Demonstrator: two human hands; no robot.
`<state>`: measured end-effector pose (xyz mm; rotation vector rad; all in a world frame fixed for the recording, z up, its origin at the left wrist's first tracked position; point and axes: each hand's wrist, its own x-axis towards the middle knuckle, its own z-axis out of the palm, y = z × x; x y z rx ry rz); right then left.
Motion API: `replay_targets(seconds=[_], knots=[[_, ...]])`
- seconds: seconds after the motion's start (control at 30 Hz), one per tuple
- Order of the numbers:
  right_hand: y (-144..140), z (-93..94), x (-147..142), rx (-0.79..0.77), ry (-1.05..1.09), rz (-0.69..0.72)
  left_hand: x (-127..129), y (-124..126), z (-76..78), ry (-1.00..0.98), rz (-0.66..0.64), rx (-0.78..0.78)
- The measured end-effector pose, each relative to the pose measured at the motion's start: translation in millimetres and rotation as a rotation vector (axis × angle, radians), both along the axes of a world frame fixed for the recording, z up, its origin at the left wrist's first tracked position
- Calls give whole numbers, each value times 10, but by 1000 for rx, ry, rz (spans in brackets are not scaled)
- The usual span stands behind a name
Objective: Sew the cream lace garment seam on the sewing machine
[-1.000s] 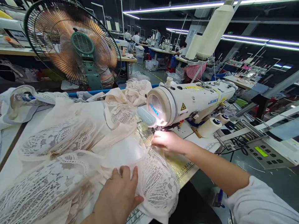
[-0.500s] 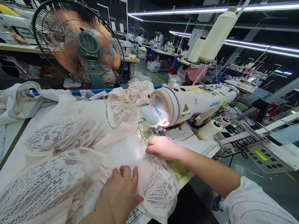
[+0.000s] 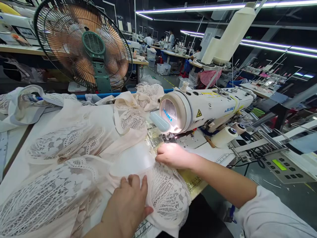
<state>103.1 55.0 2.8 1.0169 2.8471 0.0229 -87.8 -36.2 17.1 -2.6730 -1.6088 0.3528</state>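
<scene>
A cream lace bra (image 3: 169,195) lies at the table's front edge, one patterned cup facing up. My left hand (image 3: 127,203) rests on the fabric left of that cup, fingers spread and pressing lightly. Close to the sewing machine's needle area, my right hand (image 3: 173,156) has its fingers curled together on the bra's upper edge; the fingertips are partly hidden. The white JUKI sewing machine (image 3: 198,107) stands just beyond, its lamp lighting this hand. More joined lace cups (image 3: 49,185) spread out to the left of my left hand.
A large fan (image 3: 84,46) stands behind the table at left. Thread cones (image 3: 234,33) rise above the machine, and another cone (image 3: 224,137) sits beside it. At right is a control panel (image 3: 284,165). Other people work at machines in the background.
The view has shifted very slightly. Both hands keep about the same places on the bra, and the fabric looks unmoved.
</scene>
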Motion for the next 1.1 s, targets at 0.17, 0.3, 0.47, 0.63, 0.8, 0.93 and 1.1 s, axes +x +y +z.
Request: replay_targets(seconds=[0.17,0.3,0.47,0.63,0.8,0.93,1.1], knots=[[-68,0,-147,-18,7,6,-3,0,25,37,-32,41],[-67,-36,-270,-40,-5,31,-6,-1,23,33,-44,58],[-46,-13,-281,-65,-40,57,-9,-5,-1,48,-40,60],[-75,59,-185,-56,-70,0,-19,-7,-11,29,-36,46],[-177,146,184,-85,57,-175,-26,-6,-18,0,-22,15],[-296,66,745,-222,420,-593,-14,7,32,7,-3,-20],[-337,-128,1358,-198,681,-1043,7,33,145,32,-18,-71]])
